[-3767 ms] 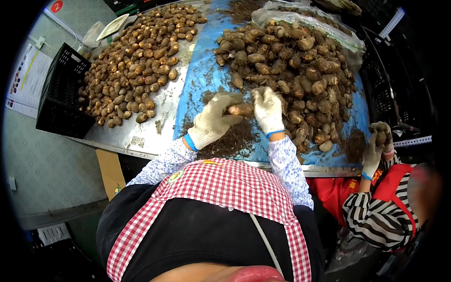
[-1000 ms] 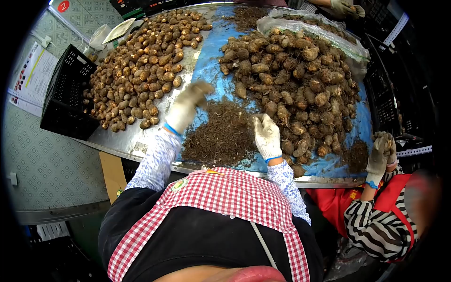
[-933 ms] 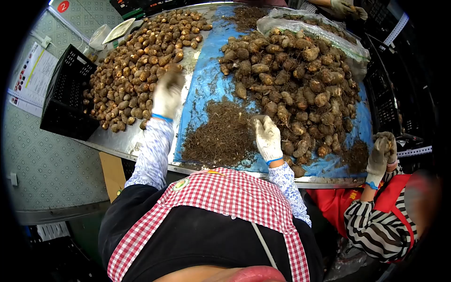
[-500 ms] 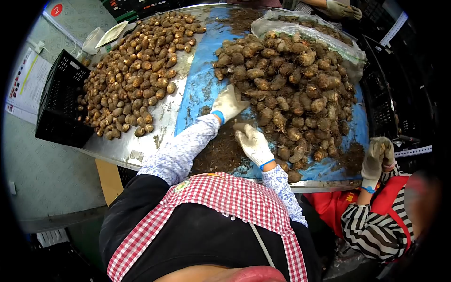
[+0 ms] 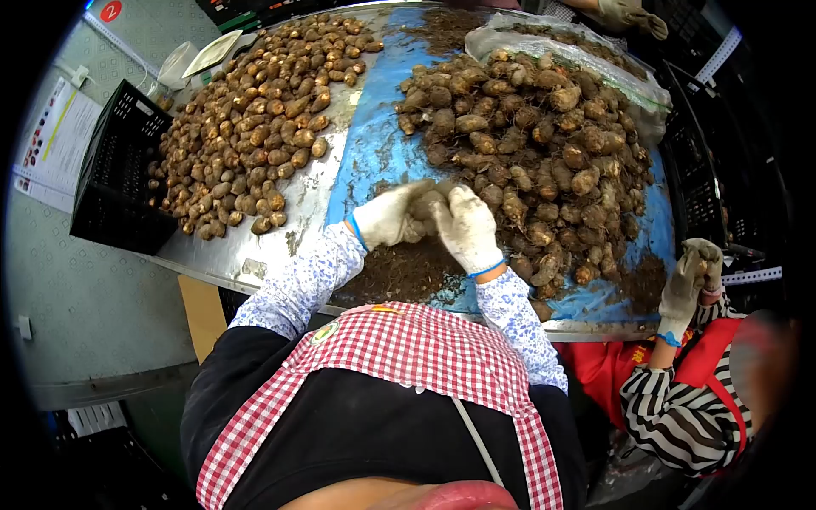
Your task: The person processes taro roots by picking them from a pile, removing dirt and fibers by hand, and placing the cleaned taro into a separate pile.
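Gloved in white, my left hand (image 5: pixel 384 218) is closed around a brown taro (image 5: pixel 427 202) in front of me. My right hand (image 5: pixel 469 228), also gloved, presses its fingers against the other side of the same taro; the fingers partly cover it. Just beyond my right hand rises a big heap of rough, hairy taros (image 5: pixel 544 144) on blue plastic sheeting (image 5: pixel 361 144). Loose brown root fibres and soil (image 5: pixel 399 274) lie beneath both hands. Off to the left, smoother trimmed taros (image 5: pixel 255 119) are spread over the metal tabletop (image 5: pixel 212 260).
A black crate (image 5: pixel 119 170) stands at the table's left edge. Behind the heap lies a clear plastic bag (image 5: pixel 569 47). At right, a co-worker's gloved hands (image 5: pixel 690 285) are together near the table edge; another person's gloves (image 5: pixel 629 15) show at the back.
My left hand has come back from the heap toward me, and my right hand has risen to meet it. A taro is now between them.
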Tool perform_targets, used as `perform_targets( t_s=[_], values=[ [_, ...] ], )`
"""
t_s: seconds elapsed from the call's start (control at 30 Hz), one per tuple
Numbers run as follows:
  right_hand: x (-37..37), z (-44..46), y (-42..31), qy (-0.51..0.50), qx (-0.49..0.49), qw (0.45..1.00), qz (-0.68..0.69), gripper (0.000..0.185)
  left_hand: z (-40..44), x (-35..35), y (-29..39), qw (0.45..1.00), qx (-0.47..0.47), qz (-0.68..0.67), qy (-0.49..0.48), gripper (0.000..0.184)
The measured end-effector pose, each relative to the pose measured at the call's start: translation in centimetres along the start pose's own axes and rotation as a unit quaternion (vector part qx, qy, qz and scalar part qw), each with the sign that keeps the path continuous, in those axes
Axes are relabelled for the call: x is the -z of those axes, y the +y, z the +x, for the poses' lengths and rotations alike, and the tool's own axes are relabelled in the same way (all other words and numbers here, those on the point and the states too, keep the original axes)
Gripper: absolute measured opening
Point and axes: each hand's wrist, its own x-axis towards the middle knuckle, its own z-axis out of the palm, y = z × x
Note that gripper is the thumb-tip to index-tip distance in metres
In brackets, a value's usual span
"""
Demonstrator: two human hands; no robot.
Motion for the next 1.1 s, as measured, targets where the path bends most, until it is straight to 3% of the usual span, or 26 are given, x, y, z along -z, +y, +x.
perform_targets(
  t_s=[0.03, 0.07, 0.13, 0.17, 0.2, 0.23, 0.27, 0.3, 0.33, 0.37, 0.43, 0.5, 0.53, 0.57, 0.6, 0.7, 0.73, 0.77, 0.8, 0.87, 0.9, 0.93, 1.0, 1.1],
  values=[
    [-0.1, 0.1, -0.4, 0.003, 0.029, 0.999, -0.026, 0.018, -0.3, 0.3, 0.1, 0.978, 0.014, -0.087, -0.189, 0.034],
    [-0.1, 0.0, -0.6, -0.018, 0.015, 0.998, -0.057, 0.014, -0.3, 0.3, 0.3, 0.979, -0.025, -0.029, -0.201, 0.032],
    [-0.2, 0.2, -0.6, -0.010, -0.083, 0.996, -0.032, 0.014, -0.6, -2.4, -0.1, 0.972, -0.172, 0.160, 0.000, 0.029],
    [-0.3, 0.2, -0.5, -0.007, -0.133, 0.991, -0.019, 0.013, -0.6, -5.1, -1.1, 0.898, -0.267, 0.277, 0.213, 0.029],
    [-0.9, 0.2, 0.0, 0.066, -0.159, 0.983, 0.063, 0.012, 0.8, -3.7, -1.9, 0.846, -0.354, 0.337, 0.212, 0.027],
    [0.0, 0.8, -0.7, 0.042, -0.235, 0.963, 0.129, 0.015, 2.2, -2.4, -2.7, 0.780, -0.435, 0.392, 0.220, 0.025],
    [-1.0, -0.3, 1.4, 0.057, -0.094, 0.994, -0.006, 0.018, 1.5, -3.0, -2.4, 0.669, -0.460, 0.526, 0.253, 0.026],
    [-2.1, -1.5, 4.0, 0.069, 0.050, 0.986, -0.141, 0.023, 0.7, -3.7, -1.8, 0.535, -0.471, 0.645, 0.277, 0.027],
    [-2.6, -1.9, 4.8, -0.057, -0.070, 0.993, 0.071, 0.027, -0.9, -4.7, -0.4, 0.545, -0.451, 0.684, 0.176, 0.022],
    [-3.1, -2.4, 5.7, -0.131, -0.230, 0.934, 0.242, 0.031, -1.8, -5.3, 0.0, 0.530, -0.422, 0.718, 0.161, 0.020],
    [-3.0, -2.3, 4.6, -0.102, -0.256, 0.932, 0.235, 0.029, -2.5, -6.0, 0.4, 0.493, -0.365, 0.779, 0.132, 0.017],
    [0.1, -0.2, 0.1, -0.022, -0.254, 0.947, 0.194, 0.033, -1.4, -5.2, -0.4, 0.625, -0.366, 0.674, 0.149, 0.022],
    [1.3, 0.9, -1.6, -0.071, -0.246, 0.966, 0.042, 0.030, -0.6, -4.7, -0.9, 0.683, -0.361, 0.616, 0.156, 0.026],
    [2.0, 1.5, -2.6, -0.117, -0.233, 0.959, -0.109, 0.028, 0.0, -5.4, -0.8, 0.880, -0.185, 0.403, 0.170, 0.032],
    [1.1, 0.8, -1.9, -0.060, -0.127, 0.972, -0.189, 0.024, 0.5, -6.0, -0.6, 0.956, -0.038, 0.121, 0.265, 0.038],
    [0.6, -0.1, -0.3, 0.046, 0.079, 0.974, -0.208, 0.018, -0.2, -6.2, -0.7, 0.948, -0.046, 0.179, 0.257, 0.021],
    [2.0, 0.6, -2.0, -0.132, -0.085, 0.971, -0.183, 0.023, 1.9, -1.9, -2.2, 0.866, -0.197, 0.428, 0.169, 0.025],
    [1.5, 0.4, -1.6, -0.088, -0.133, 0.981, -0.112, 0.027, 3.9, 2.4, -3.7, 0.680, -0.369, 0.616, 0.150, 0.031],
    [0.5, 0.2, -0.6, -0.043, -0.178, 0.982, -0.041, 0.032, 6.9, 6.1, -4.9, 0.645, -0.478, 0.583, 0.125, 0.033],
    [-2.2, -0.6, 1.7, 0.046, -0.263, 0.958, 0.105, 0.042, 5.0, 3.2, -4.5, 0.740, -0.418, 0.499, 0.168, 0.036],
    [-2.5, -1.1, 2.5, -0.007, -0.317, 0.903, 0.291, 0.040, 4.0, 1.6, -4.2, 0.781, -0.390, 0.448, 0.192, 0.037],
    [-2.7, -1.5, 3.4, -0.043, -0.389, 0.807, 0.442, 0.040, 3.3, 0.5, -3.9, 0.808, -0.390, 0.398, 0.190, 0.033],
    [-1.5, -1.6, 2.7, -0.084, -0.413, 0.714, 0.559, 0.038, 1.9, -1.6, -3.4, 0.862, -0.377, 0.291, 0.173, 0.031],
    [-2.0, -1.8, 1.3, -0.005, -0.299, 0.882, 0.364, 0.036, -0.5, -5.1, -2.5, 0.935, -0.316, 0.110, 0.118, 0.035]
  ],
)
